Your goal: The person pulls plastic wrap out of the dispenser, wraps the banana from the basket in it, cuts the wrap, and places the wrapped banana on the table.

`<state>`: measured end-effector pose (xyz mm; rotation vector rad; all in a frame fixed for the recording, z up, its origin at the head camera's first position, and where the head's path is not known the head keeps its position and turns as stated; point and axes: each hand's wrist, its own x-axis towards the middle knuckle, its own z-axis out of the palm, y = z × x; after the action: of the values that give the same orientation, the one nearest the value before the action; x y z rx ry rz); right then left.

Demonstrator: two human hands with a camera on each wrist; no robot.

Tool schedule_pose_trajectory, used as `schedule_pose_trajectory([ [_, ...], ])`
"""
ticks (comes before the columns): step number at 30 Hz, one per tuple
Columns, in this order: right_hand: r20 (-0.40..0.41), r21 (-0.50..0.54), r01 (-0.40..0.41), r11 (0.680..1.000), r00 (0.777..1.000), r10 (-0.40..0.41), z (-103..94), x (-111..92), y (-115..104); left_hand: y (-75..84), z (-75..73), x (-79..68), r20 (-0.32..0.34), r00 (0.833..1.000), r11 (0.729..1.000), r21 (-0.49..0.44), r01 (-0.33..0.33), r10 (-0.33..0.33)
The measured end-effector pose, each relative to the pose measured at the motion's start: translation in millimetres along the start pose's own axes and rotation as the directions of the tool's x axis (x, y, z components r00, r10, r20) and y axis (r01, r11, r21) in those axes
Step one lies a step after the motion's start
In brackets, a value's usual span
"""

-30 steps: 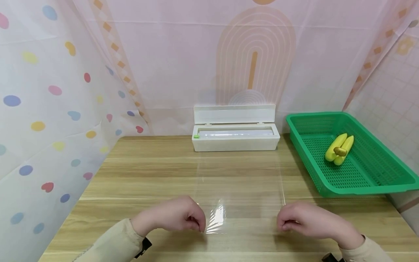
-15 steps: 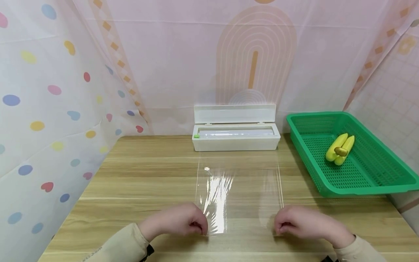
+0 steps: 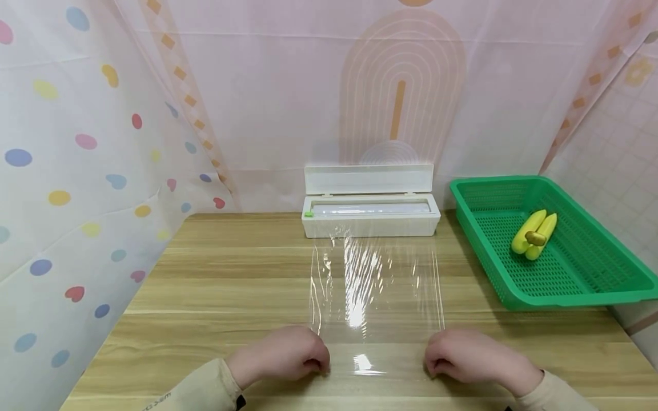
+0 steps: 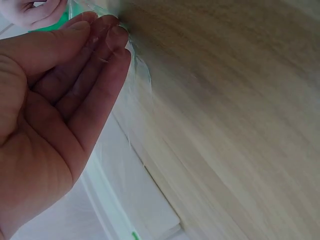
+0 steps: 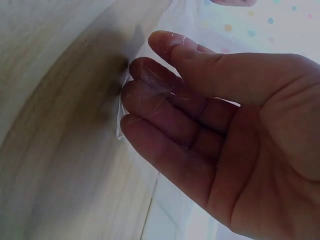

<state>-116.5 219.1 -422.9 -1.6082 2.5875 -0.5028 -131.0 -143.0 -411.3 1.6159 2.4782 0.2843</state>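
A sheet of clear plastic wrap (image 3: 380, 302) stretches from the white wrap dispenser box (image 3: 370, 226) toward the front of the table. My left hand (image 3: 293, 354) pinches its near left corner between thumb and fingers, and my right hand (image 3: 470, 361) pinches the near right corner. Both hands are low over the table. In the left wrist view, thin film (image 4: 142, 75) runs along the fingertips of the left hand (image 4: 55, 95). Film also clings over the fingers of the right hand (image 5: 200, 115) in the right wrist view. The box's lid (image 3: 368, 179) stands raised, with the wrap roll (image 3: 370, 209) inside.
A green plastic basket (image 3: 490, 268) stands at the right, holding a pair of yellow bananas (image 3: 529, 234). A small green slider (image 3: 308, 214) sits at the box's left end. Patterned curtains (image 3: 267, 103) enclose the wooden table (image 3: 205, 285) behind and at both sides.
Both hands have moved slightly toward the table's front edge and a little closer together, drawing the wrap along. Bright reflections now spread over more of the sheet, up to the box.
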Motion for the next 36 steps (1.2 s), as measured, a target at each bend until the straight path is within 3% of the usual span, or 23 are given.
schedule_pose_trajectory([
  [7, 0.002, -0.023, -0.011, 1.000, 1.000, 0.011, 0.5, 0.9, -1.4, -0.7, 1.5, -1.9, -0.025, 1.000, 1.000, 0.009, -0.011, 0.011],
  [13, 0.005, -0.028, -0.021, 0.999, 1.000, 0.022, 1.0, 1.3, -1.5, -4.1, 1.6, -6.3, -0.026, 1.000, 0.997, -0.071, -0.016, 0.014],
  [18, 0.001, -0.031, -0.032, 0.999, 0.999, 0.032, 1.4, 0.8, -1.8, -8.3, -2.2, -12.6, -0.007, 1.000, 0.990, -0.138, 0.027, -0.028],
  [22, 0.005, -0.033, -0.044, 0.998, 0.999, 0.045, 0.8, 1.0, -3.1, -13.4, -7.8, -16.1, -0.038, 0.997, 0.985, -0.164, 0.055, -0.062],
  [29, -0.005, -0.049, -0.032, 0.998, 0.999, 0.031, -0.1, -0.1, -4.5, -19.4, -9.4, -14.0, -0.167, 0.981, 0.992, -0.104, 0.078, -0.094],
  [36, -0.005, -0.049, -0.027, 0.998, 1.000, 0.027, -1.0, -0.5, -5.4, -22.4, 0.6, -9.4, -0.209, 0.974, 0.996, -0.027, 0.081, -0.085],
])
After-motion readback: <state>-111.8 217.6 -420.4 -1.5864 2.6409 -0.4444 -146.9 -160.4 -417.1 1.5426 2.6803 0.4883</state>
